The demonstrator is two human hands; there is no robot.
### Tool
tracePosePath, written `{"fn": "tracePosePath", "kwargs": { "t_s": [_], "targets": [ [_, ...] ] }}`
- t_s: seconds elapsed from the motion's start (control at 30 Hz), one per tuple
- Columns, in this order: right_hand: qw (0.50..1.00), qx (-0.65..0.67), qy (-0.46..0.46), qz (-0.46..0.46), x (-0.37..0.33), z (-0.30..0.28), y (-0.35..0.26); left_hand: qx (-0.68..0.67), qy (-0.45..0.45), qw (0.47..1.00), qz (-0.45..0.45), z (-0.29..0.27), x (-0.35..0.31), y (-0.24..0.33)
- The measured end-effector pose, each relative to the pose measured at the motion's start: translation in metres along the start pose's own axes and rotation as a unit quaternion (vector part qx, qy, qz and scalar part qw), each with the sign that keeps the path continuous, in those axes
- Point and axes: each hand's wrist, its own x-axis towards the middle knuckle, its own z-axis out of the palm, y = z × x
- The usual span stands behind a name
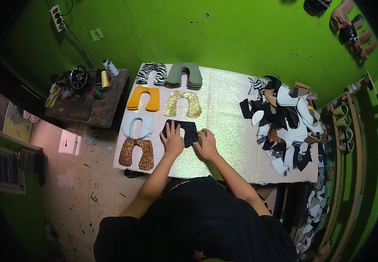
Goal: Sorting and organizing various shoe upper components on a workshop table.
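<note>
A black patterned U-shaped stack of shoe-upper pieces (pixel 190 128) lies on the table in front of me. My left hand (pixel 173 140) rests flat over its left leg, fingers spread. At the right edge of the stack, my right hand (pixel 207 146) touches it with thumb and fingers apart. Similar U-shaped stacks lie around it: zebra-striped (pixel 151 72), sage green (pixel 184 74), orange-yellow (pixel 142 98), glittery gold (pixel 183 103), white (pixel 137 125) and brown leopard-print (pixel 136 153). What lies under my left palm is hidden.
A pale shiny sheet (pixel 228 118) covers the table. Black, white and patterned scraps (pixel 285 113) are heaped at its right end. An old sewing machine (pixel 78 78) with thread spools stands on a dark table at left. Shoes hang on the right wall, with green sandals (pixel 342 122) on a rack.
</note>
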Motion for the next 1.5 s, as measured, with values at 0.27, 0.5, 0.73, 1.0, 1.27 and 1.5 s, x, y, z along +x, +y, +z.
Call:
{"fn": "tracePosePath", "kwargs": {
  "t_s": [0.27,0.5,0.73,1.0,1.27,1.5],
  "targets": [
    [0.984,-0.049,0.102,0.137,-0.021,-0.070,0.071,-0.094,-0.011,0.992,0.085,0.016,0.018,0.093],
    [0.935,-0.207,0.236,0.167,-0.013,-0.159,0.148,-0.104,-0.042,0.980,0.162,0.041,0.033,0.164],
    [0.899,-0.344,0.207,0.175,0.008,-0.206,0.197,-0.101,-0.072,0.973,0.197,0.053,0.043,0.200],
    [0.892,-0.348,0.213,0.196,0.013,-0.210,0.211,-0.036,-0.125,0.954,0.270,0.075,0.080,0.224],
    [0.890,-0.285,0.314,0.170,0.015,-0.218,0.200,-0.038,-0.060,0.944,0.322,0.106,0.126,0.248],
    [0.874,-0.190,0.407,0.184,0.019,-0.238,0.196,0.004,-0.036,0.956,0.292,0.106,0.127,0.262]
  ]
}}
